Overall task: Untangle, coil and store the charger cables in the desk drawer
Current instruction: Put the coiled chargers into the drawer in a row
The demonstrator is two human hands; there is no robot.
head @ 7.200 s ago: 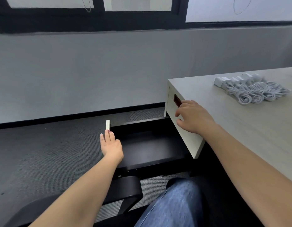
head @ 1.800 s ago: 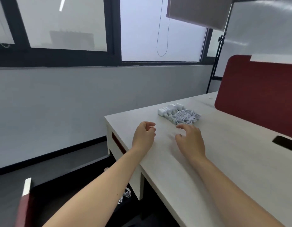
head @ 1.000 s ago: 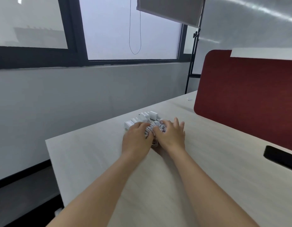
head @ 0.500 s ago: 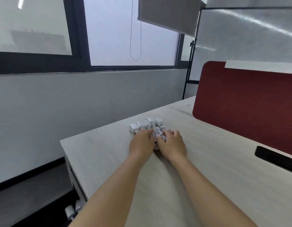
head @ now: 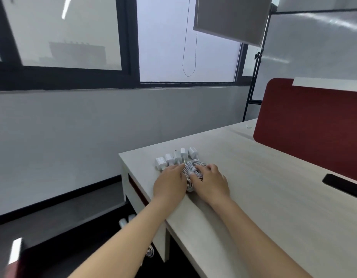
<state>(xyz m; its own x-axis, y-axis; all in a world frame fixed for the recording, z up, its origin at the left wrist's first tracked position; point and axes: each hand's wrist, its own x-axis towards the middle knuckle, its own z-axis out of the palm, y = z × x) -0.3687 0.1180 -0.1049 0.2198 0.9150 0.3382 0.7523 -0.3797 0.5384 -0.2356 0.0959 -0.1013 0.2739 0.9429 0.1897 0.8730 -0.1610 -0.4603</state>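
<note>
A bundle of white charger cables (head: 193, 167) lies on the pale desk (head: 273, 207) near its left corner. Several white plug blocks (head: 174, 157) stand in a row at the bundle's far side. My left hand (head: 169, 184) covers the bundle's left part, fingers bent down onto the cables. My right hand (head: 210, 182) grips the right part, with a loop of cable over its thumb. The open dark drawer (head: 59, 245) shows at the lower left, below the desk edge, with white chargers (head: 125, 221) inside it.
A red partition panel (head: 313, 125) stands along the desk's far right. A black phone (head: 344, 186) lies at the right edge of the desk. Beyond the desk are a grey wall and windows. The drawer's white-edged front (head: 15, 251) juts out at the far lower left.
Both hands reached from the desk's near edge to the cable bundle and closed on it. In the last half second they stay on it while the view swings left and the drawer comes into sight.
</note>
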